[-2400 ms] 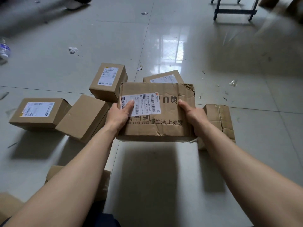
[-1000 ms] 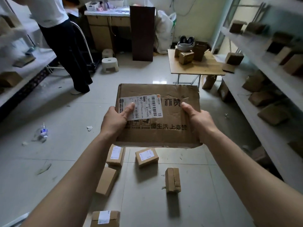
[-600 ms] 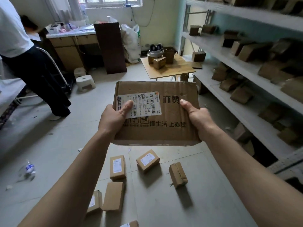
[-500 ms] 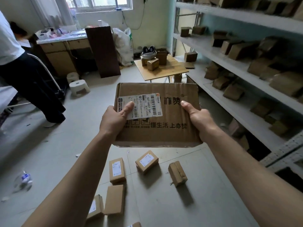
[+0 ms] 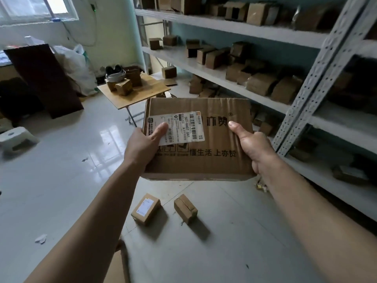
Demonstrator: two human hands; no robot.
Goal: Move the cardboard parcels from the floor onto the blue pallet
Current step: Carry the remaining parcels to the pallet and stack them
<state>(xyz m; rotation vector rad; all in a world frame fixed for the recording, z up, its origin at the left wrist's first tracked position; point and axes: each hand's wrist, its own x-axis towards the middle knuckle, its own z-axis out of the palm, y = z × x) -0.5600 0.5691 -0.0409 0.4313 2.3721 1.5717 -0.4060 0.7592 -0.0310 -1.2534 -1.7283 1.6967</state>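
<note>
Cardboard parcel [image 5: 199,139], creased, with a white shipping label [image 5: 177,127] on its top face, is held at mid-frame well clear of the floor. The left hand [image 5: 142,146] grips its left edge with the thumb lying on the label. The right hand [image 5: 253,148] grips the right edge with the thumb pressed on the top face. Fingers of both hands pass under the box and are hidden.

Progress, as judged: this parcel is lifted and in carry, not yet set down. The blue pallet appears nowhere in frame, so the count already on it cannot be told.

Left to do: two small parcels on the tiles at lower centre, one labelled [image 5: 145,208] and one plain [image 5: 185,208], lying near each other but apart. A cardboard edge [image 5: 116,266] shows at the bottom, left of centre, beside the left forearm. It may be another parcel; cannot tell.

Also present: metal shelving [image 5: 314,74] along the right side, stacked with boxes, and a wooden table [image 5: 142,92] at upper centre-left carrying a few more. Neither set sits on the floor, so they are probably outside the job.

Estimate: at least two floor parcels remain after this one.
</note>
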